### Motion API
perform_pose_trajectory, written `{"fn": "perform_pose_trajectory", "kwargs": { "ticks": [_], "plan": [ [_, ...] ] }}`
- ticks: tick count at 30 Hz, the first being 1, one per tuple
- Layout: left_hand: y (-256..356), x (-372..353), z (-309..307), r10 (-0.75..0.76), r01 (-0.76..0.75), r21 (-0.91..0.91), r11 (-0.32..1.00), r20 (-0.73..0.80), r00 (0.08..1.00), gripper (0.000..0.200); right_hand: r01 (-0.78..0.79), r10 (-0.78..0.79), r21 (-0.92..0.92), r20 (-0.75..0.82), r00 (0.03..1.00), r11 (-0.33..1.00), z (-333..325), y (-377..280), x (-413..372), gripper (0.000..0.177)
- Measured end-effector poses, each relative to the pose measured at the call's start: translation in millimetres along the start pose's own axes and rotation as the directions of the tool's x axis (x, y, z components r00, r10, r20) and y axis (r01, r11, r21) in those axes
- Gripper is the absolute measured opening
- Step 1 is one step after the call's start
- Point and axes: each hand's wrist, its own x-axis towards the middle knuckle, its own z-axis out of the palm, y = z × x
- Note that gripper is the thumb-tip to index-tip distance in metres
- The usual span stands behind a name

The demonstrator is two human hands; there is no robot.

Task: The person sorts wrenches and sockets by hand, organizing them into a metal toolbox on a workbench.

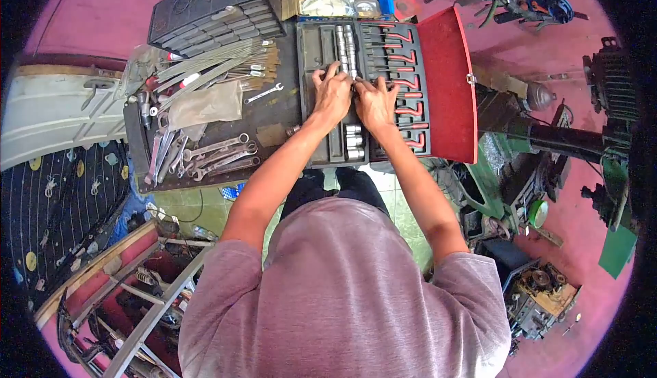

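Observation:
An open tool case [316,30] lies before me, with rows of silver sockets [347,44] along its middle. Over the socket row, my left hand [332,96] has its fingers bent and its thumb side against the sockets. My right hand [376,106] is close beside it, fingers curled down at the same row. Whatever the fingertips pinch is hidden beneath them. Nearer to me, several shorter sockets [354,142] sit in the tray. Red-handled tools [404,57] fill the black insert right of my right hand.
Loose wrenches [222,153], a single wrench [264,94] and a bundle of thin rods [212,66] lie on the dark tabletop to the left. Behind them stands a black drawer cabinet [212,5]. The case's red lid [448,90] stands open at the right. A metal frame [147,316] is at lower left.

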Motion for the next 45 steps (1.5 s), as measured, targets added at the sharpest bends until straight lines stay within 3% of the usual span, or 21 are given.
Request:
{"fn": "perform_pose_trajectory", "kwargs": {
  "ticks": [7,13,15,16,21,23,25,34,38,40,45],
  "plan": [
    [-3.1,3.3,-0.4,0.054,-0.058,0.1,0.993,0.037,0.998,0.015,0.05,-0.047,-0.084,0.035,0.998,0.995,-10.9,-2.8,3.0,0.041],
    [-14.2,-1.3,-44.2,0.134,-0.131,-0.053,0.99,0.068,0.989,0.016,0.143,-0.144,-0.01,-0.13,0.981,0.99,-30.8,-13.8,5.0,0.023],
    [-30.2,-8.3,-60.0,0.267,-0.264,-0.124,0.957,0.01,0.964,0.013,0.154,-0.15,0.019,-0.124,0.981,0.988,-39.5,-27.2,3.3,0.022],
    [-38.5,-11.7,-72.7,0.256,-0.242,-0.109,0.964,0.152,0.954,0.02,0.16,-0.153,0.048,-0.119,0.981,0.986,-42.5,-34.9,2.0,0.021],
    [-76.1,-35.7,-118.2,0.31,-0.271,-0.161,0.949,0.324,0.894,0.014,0.277,-0.263,0.134,-0.111,0.958,0.952,-36.9,-81.6,-5.4,0.015],
    [-90.9,-47.7,-126.6,0.334,-0.287,-0.179,0.941,0.366,0.868,0.014,0.291,-0.289,0.155,-0.037,0.957,0.944,-32.1,-99.0,-10.5,0.015],
    [-105.2,-63.4,-125.5,0.394,-0.357,-0.169,0.919,0.334,0.856,0.018,0.305,-0.308,0.134,-0.002,0.951,0.943,-24.0,-116.2,-16.1,0.014],
    [-123.7,-93.3,-108.4,0.451,-0.389,-0.23,0.892,0.385,0.805,0.017,0.288,-0.289,0.032,0.196,0.937,0.957,-7.3,-149.5,-36.0,0.017],
    [-128.7,-94.1,-99.8,0.474,-0.394,-0.285,0.874,0.319,0.821,0.018,0.29,-0.288,0.02,0.194,0.938,0.957,2.9,-146.7,-39.6,0.018],
    [-126.6,-91.6,-101.7,0.466,-0.39,-0.265,0.882,0.36,0.808,0.019,0.35,-0.348,-0.044,0.047,0.936,0.936,8.6,-142.9,-40.3,0.015],
    [-125.4,-91.6,-102.3,0.458,-0.377,-0.27,0.886,0.385,0.801,0.022,0.338,-0.336,0.005,0.111,0.935,0.941,4.5,-140.7,-44.0,0.015]
  ]
}}
